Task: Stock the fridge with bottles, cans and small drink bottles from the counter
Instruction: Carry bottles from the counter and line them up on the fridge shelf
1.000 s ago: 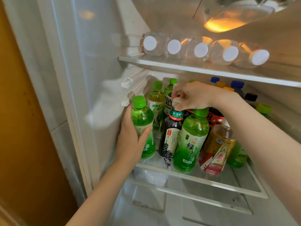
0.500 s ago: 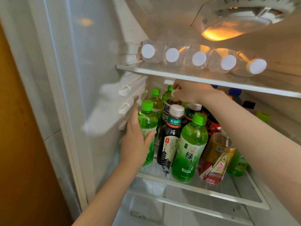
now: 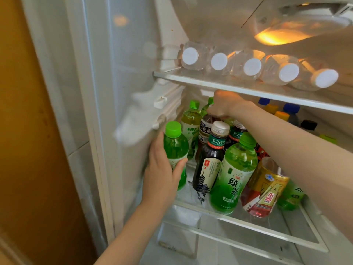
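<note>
Right hand (image 3: 225, 104) reached deeper, gripping dark bottle (image 3: 207, 129)

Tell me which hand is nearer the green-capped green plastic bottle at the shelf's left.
Left. The left hand grips the green bottle; the right hand holds a brown bottle by its top, farther back.

Front bottle (image 3: 234, 169): 绿茶 (green letters).

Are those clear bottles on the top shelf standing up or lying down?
Lying down. The five clear bottles rest on their sides in a row on the top shelf, white caps facing the camera.
</note>
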A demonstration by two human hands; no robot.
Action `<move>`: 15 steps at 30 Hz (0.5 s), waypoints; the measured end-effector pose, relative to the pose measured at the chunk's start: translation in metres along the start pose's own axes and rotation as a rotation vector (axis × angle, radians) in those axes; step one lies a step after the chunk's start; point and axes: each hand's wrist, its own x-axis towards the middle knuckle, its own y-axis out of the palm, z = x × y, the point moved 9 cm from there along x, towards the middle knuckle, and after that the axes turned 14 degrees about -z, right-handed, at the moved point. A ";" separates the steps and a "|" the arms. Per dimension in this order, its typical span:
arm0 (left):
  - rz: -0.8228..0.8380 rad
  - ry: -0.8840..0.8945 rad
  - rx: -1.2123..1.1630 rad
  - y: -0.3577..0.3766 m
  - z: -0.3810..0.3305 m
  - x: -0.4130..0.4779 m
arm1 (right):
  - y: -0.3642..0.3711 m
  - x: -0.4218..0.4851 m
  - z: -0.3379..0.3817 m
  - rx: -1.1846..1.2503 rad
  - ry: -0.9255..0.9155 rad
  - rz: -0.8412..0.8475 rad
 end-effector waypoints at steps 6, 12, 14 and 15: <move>-0.003 -0.009 -0.046 -0.006 0.000 -0.002 | 0.002 -0.010 0.010 0.008 -0.052 0.125; -0.002 -0.032 -0.081 -0.009 0.004 -0.004 | -0.002 -0.034 0.045 -0.145 -0.355 0.027; 0.010 -0.056 -0.093 -0.009 0.006 -0.004 | -0.010 -0.040 0.047 -0.113 -0.373 -0.041; 0.014 -0.055 -0.096 -0.009 0.006 -0.004 | -0.015 -0.043 0.047 -0.094 -0.384 -0.070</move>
